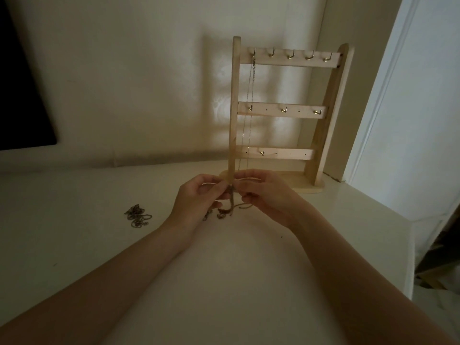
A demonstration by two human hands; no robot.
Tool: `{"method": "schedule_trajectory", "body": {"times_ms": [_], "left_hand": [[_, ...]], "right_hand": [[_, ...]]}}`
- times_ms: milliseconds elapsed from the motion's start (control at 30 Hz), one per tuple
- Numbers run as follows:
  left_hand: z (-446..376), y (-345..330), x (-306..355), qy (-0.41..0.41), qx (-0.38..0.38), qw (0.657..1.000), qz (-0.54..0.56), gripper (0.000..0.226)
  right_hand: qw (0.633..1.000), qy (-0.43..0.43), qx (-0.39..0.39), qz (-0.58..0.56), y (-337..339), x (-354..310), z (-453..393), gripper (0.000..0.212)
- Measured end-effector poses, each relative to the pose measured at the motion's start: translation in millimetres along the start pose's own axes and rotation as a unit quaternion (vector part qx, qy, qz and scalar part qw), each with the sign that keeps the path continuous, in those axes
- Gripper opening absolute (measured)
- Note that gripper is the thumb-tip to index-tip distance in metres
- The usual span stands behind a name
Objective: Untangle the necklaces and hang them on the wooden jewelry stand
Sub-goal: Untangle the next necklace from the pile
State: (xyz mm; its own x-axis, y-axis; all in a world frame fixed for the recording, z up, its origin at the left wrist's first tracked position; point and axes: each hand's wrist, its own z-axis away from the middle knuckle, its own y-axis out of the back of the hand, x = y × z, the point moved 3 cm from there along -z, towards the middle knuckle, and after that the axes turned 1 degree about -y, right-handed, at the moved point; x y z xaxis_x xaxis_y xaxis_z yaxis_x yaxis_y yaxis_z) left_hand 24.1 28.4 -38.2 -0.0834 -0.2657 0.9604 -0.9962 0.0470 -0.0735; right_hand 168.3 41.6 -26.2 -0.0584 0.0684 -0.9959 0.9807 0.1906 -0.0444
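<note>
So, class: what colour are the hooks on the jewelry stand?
Brass-gold hooks, clearest in the head view.

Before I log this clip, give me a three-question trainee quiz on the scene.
1. True or false: a thin chain necklace already hangs from the leftmost hook on the top bar of the wooden jewelry stand.
2. Multiple choice: the loose chain pile on the white tabletop lies (a) past the left hand, (b) behind the stand, (c) under the right hand.
3. Short answer: how many hooks does the top bar carry?

Key: 1 true. 2 a. 3 five. Both hands pinch the tangled necklace between them, in front of the stand's left post.
</note>
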Motion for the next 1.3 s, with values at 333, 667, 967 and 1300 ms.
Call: {"method": "schedule_trajectory", "body": {"times_ms": [333,667,967,1300], "left_hand": [[-1.0,3.3,-1.0,0.005,0.008,0.999,-0.032,0.008],[-0.7,2.2,0.9,-0.010,-0.004,0.997,-0.078,0.012],[0.7,-0.1,5.7,0.006,-0.001,0.998,-0.056,0.018],[5.9,-5.6,13.7,-0.020,-0.026,0.996,-0.082,0.020]], "right_hand": [[0.999,0.028,-0.021,0.034,-4.0,-2.9,3.1,0.034],[0.995,0.051,0.025,0.079,-5.0,-3.8,3.8,0.025],[0.997,0.061,0.014,0.036,-5.4,-8.1,4.3,0.027],[0.996,0.023,-0.073,0.039,-5.1,-14.3,10.1,0.015]]}}
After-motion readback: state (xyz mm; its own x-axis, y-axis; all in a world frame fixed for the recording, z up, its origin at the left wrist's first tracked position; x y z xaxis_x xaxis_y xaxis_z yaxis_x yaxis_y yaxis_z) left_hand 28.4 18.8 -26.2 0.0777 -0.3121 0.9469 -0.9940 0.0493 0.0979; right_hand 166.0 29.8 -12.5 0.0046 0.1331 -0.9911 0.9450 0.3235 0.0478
